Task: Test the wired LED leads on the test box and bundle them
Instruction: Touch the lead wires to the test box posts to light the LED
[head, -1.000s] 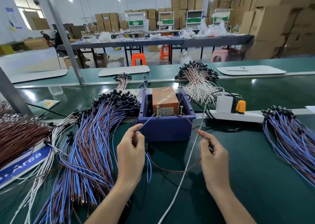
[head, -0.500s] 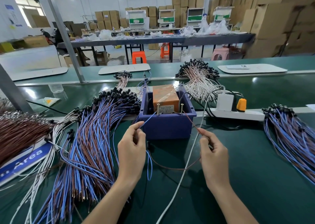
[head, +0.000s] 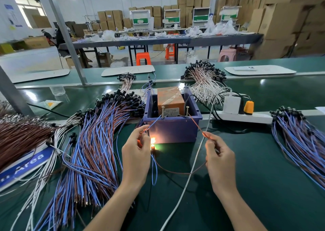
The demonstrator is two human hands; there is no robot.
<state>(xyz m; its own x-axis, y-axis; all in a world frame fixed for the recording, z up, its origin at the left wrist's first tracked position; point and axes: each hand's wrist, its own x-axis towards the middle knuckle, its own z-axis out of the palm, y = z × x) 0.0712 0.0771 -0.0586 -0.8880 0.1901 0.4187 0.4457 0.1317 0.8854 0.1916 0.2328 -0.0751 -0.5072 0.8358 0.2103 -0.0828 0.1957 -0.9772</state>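
While the left hand [head: 136,155] pinches the blue lead [head: 155,120] and the right hand [head: 219,158] pinches the brown lead [head: 196,123], the LED [head: 153,141] glows just beside the left hand.

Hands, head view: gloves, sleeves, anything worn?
Nothing worn. The left hand and right hand have no gloves, rings, watch or wrist strap. Both forearms are bare down to the frame's edge, and no sleeves show.

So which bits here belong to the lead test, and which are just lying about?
Job: left hand, right hand, blue lead, brown lead, lit LED, test box, blue-brown lead pile.
Lying about: white-lead bundle, orange stool, blue sign.
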